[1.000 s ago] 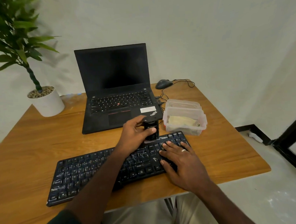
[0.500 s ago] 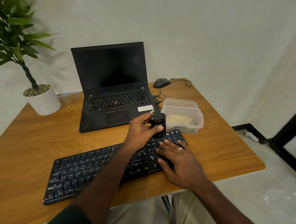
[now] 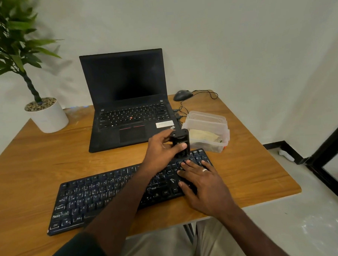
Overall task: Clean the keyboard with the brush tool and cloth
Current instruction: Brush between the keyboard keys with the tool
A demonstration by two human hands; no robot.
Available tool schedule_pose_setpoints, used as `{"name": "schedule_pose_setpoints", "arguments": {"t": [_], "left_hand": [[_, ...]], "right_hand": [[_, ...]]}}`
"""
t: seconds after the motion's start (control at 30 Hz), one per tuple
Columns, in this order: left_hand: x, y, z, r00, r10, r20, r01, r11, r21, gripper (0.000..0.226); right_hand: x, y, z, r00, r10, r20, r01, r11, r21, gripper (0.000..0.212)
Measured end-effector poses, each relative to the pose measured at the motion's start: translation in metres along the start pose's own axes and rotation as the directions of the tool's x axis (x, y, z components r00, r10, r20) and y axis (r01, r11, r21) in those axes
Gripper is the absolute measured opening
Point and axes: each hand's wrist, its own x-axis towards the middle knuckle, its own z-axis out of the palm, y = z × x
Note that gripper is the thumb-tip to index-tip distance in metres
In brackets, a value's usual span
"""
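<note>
Brushing stage, at the keyboard (image 3: 101, 198)'s far right end, about two o'clock from its middle. Left hand (image 3: 161, 149) clamped round the black brush tool (image 3: 180, 144), tip down on the keys. Right hand (image 3: 201, 182) flat, fingers spread, steadying the board. Cloth (image 3: 202, 135) untouched in the plastic tub (image 3: 207, 119) at one o'clock. Wiping likely not begun.
</note>
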Motion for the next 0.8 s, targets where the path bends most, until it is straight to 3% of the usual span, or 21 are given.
{"name": "schedule_pose_setpoints", "arguments": {"t": [0.17,0.27,0.43,0.63,0.73,0.8], "left_hand": [[0.011,0.0,-0.005,0.997,0.051,-0.052,-0.042,0.987,0.152,0.032],[0.011,0.0,-0.011,0.994,0.036,-0.098,-0.027,0.996,0.09,0.032],[0.001,0.003,0.002,1.0,0.025,-0.006,-0.024,0.998,0.061,0.037],[0.002,-0.003,-0.044,1.0,0.013,-0.009,-0.01,0.941,0.337,0.03],[-0.001,0.0,-0.049,0.991,-0.047,-0.126,0.059,0.994,0.095,0.028],[0.0,0.004,-0.038,0.99,-0.079,-0.12,0.073,0.996,-0.047,0.031]], "right_hand": [[0.0,-0.001,-0.001,1.0,0.002,-0.003,-0.002,1.0,-0.001,0.036],[-0.001,0.0,0.0,1.0,0.001,-0.008,-0.001,1.0,-0.002,0.036],[0.0,0.0,0.0,1.0,-0.009,-0.007,0.009,1.0,-0.007,0.034],[-0.001,0.0,0.001,1.0,0.002,-0.013,-0.002,1.0,-0.002,0.037],[0.001,0.0,0.001,1.0,0.005,-0.006,-0.005,1.0,-0.009,0.037],[0.001,0.0,0.002,1.0,0.001,-0.007,-0.001,1.0,-0.007,0.037]]}}
